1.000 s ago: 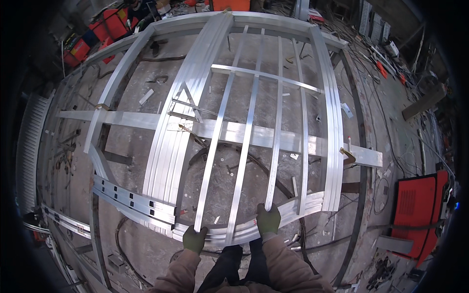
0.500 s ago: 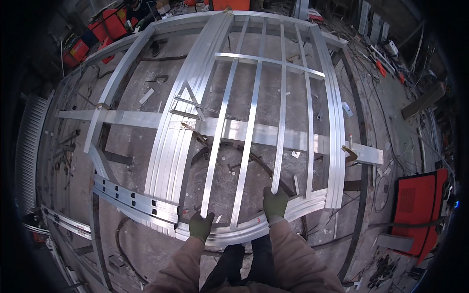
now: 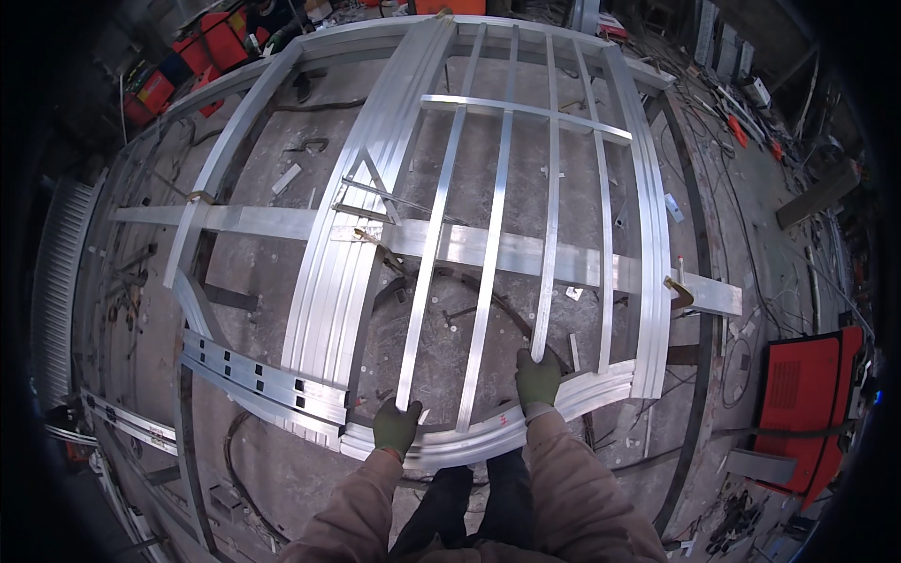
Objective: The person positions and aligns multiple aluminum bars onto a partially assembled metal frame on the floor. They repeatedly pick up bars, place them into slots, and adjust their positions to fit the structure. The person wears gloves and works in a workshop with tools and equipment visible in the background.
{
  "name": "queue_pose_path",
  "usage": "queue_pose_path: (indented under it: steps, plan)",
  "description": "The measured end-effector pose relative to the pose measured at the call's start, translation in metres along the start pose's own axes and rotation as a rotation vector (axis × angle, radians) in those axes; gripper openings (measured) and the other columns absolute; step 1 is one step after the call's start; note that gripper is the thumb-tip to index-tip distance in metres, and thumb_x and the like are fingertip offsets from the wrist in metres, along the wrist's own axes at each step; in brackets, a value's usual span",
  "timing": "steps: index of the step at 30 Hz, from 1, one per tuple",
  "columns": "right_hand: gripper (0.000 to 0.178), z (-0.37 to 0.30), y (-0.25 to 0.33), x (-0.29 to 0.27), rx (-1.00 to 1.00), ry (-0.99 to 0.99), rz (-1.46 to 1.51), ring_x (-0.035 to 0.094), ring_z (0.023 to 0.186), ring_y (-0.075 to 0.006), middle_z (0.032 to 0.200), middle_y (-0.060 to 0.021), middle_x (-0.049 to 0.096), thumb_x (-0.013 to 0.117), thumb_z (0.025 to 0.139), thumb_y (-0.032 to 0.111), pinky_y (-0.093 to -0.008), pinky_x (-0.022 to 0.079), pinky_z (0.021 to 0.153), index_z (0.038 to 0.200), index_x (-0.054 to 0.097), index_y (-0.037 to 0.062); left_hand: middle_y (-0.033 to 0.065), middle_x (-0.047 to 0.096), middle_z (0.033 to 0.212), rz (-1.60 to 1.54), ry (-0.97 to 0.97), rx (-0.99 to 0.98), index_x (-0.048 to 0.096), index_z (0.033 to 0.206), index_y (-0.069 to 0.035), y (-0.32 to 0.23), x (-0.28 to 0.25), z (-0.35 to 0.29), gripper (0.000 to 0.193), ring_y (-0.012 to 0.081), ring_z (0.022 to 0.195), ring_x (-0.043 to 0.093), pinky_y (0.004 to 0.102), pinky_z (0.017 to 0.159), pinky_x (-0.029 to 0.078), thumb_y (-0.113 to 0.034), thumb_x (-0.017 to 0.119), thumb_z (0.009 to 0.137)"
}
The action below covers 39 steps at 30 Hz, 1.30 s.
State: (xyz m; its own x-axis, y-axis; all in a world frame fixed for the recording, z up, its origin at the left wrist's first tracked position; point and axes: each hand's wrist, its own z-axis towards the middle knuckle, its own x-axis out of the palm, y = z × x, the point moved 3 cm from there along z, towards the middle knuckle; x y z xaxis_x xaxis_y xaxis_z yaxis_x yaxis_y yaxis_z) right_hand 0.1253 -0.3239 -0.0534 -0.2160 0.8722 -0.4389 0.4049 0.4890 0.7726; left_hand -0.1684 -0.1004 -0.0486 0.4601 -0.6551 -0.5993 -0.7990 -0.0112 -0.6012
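Both my hands wear dark green gloves. My left hand [image 3: 396, 427] is closed around the near end of the leftmost slim metal bar [image 3: 425, 272], just above the curved bottom rail [image 3: 479, 441]. Farther right and slightly higher, my right hand [image 3: 538, 380] grips the near end of the third slim bar [image 3: 547, 235]. A second bar [image 3: 485, 291] runs between my hands, and a fourth bar [image 3: 605, 235] lies to the right. Across the far part of these bars lies a short crossbar [image 3: 526, 114]. Wide ribbed profiles, the left post [image 3: 324, 291] and the right post [image 3: 652, 281], flank them.
A flat beam [image 3: 263, 220] crosses under the frame, with a clamp [image 3: 678, 293] at the right post. A triangular metal bracket [image 3: 371, 188] rests on the left post. Slotted channel [image 3: 263, 375] lies left. A red machine [image 3: 809, 403] stands right; a person [image 3: 272, 23] is far left.
The view has shifted slightly, so the frame appears a little up and to the right. Both hands keep hold of the same bars and sit slightly farther right and forward in the picture.
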Motion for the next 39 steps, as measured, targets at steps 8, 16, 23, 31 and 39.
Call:
queue_pose_path:
  steps: [8, 16, 23, 31, 39]
  plan:
    - [0.047, 0.006, -0.006, 0.008, -0.014, -0.001, -0.011, 0.082, 0.119, -0.0519, 0.122, -0.0326, 0.085, 0.082, 0.101, 0.034, -0.0573, 0.062, 0.104, 0.129, 0.083, -0.0027, 0.0277, 0.084, 0.100, 0.082, -0.016, -0.002, 0.082, 0.111, 0.001, -0.001, 0.004, 0.003, 0.061, 0.0497, 0.096, 0.082, 0.0599, 0.088, 0.062, -0.059, 0.086, 0.100]
    - [0.051, 0.017, -0.026, 0.020, -0.118, -0.040, -0.055, 0.081, 0.119, -0.0532, 0.122, -0.0344, 0.084, 0.082, 0.102, 0.036, -0.0584, 0.062, 0.104, 0.131, 0.082, -0.0060, 0.0351, 0.084, 0.124, 0.352, -0.044, 0.085, 0.077, 0.141, 0.006, -0.014, 0.004, 0.016, 0.082, 0.0539, 0.120, 0.081, 0.0608, 0.105, 0.064, -0.068, 0.078, 0.106]
    - [0.052, 0.001, -0.004, 0.021, -0.162, -0.050, -0.210, 0.083, 0.123, -0.0511, 0.124, -0.0335, 0.086, 0.080, 0.106, 0.039, -0.0560, 0.062, 0.107, 0.134, 0.082, -0.0054, 0.0332, 0.085, 0.120, 0.375, 0.067, 0.054, 0.077, 0.138, 0.008, -0.011, -0.003, 0.012, 0.087, 0.0525, 0.119, 0.082, 0.0600, 0.104, 0.062, -0.074, 0.073, 0.108]
    - [0.050, 0.024, -0.018, 0.020, -0.075, -0.018, -0.223, 0.084, 0.114, -0.0481, 0.119, -0.0312, 0.086, 0.082, 0.104, 0.037, -0.0543, 0.063, 0.102, 0.130, 0.082, -0.0056, 0.0301, 0.086, 0.115, 0.285, 0.146, 0.035, 0.078, 0.131, 0.006, -0.034, -0.011, 0.009, 0.078, 0.0501, 0.114, 0.083, 0.0584, 0.104, 0.062, -0.068, 0.074, 0.109]
    - [0.037, 0.028, -0.006, 0.024, 0.096, 0.166, -0.066, 0.079, 0.076, -0.0253, 0.097, -0.0177, 0.081, 0.087, 0.102, 0.027, -0.0426, 0.062, 0.069, 0.117, 0.078, -0.0061, 0.0301, 0.086, 0.114, 0.335, 0.125, 0.005, 0.077, 0.133, 0.008, -0.031, -0.011, 0.010, 0.077, 0.0494, 0.115, 0.083, 0.0586, 0.105, 0.062, -0.066, 0.076, 0.110]
